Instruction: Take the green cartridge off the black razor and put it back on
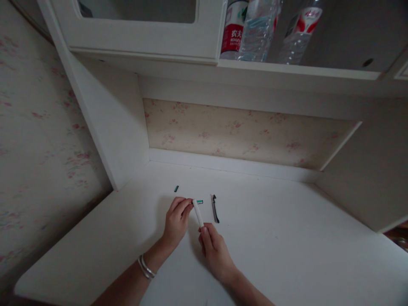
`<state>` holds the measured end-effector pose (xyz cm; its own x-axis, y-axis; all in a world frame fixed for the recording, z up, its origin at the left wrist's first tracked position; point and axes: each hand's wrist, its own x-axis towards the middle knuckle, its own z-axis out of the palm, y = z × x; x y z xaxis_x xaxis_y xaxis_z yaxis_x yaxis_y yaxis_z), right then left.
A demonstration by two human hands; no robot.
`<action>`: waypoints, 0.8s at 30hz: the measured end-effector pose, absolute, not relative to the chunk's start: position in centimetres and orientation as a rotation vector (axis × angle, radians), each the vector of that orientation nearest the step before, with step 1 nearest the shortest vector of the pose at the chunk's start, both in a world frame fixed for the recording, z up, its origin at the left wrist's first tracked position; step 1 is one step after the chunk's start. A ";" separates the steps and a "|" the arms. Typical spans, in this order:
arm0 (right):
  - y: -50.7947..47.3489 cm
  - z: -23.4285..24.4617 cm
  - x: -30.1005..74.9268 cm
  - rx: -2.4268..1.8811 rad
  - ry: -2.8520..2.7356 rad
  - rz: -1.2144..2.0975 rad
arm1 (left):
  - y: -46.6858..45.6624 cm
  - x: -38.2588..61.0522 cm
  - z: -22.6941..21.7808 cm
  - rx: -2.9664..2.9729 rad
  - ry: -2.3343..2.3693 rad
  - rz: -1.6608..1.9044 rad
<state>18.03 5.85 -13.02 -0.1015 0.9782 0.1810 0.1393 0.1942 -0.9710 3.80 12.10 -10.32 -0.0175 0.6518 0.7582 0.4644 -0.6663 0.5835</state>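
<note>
White desk (280, 238), 3 plastic bottles (257, 36) on the shelf above. Right hand (216, 253) grips the lower end of 1 white razor handle (198, 213), held tilted over the desk; left hand (176, 221) pinches 1 green-striped cartridge (199, 202) at its top end. On desk: 1 loose cartridge (176, 188) beyond the left hand, 1 black handle (215, 209) just right. 2 bangles (146, 267), left wrist.

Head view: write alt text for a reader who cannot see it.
Right hand grips a white handle, with left hand at its top, by a green-striped piece; on the white desk lie a black handle and a small dark piece.
</note>
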 end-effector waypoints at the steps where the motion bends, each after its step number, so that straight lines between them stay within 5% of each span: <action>1: 5.8 -12.9 18.0 -1.132 -1.493 1.068 | 12.1 3.8 -10.3 2.086 1.202 1.769; 24: 6.3 -11.8 20.6 -1.215 -1.303 0.927 | 12.1 3.6 -10.2 2.077 1.120 1.802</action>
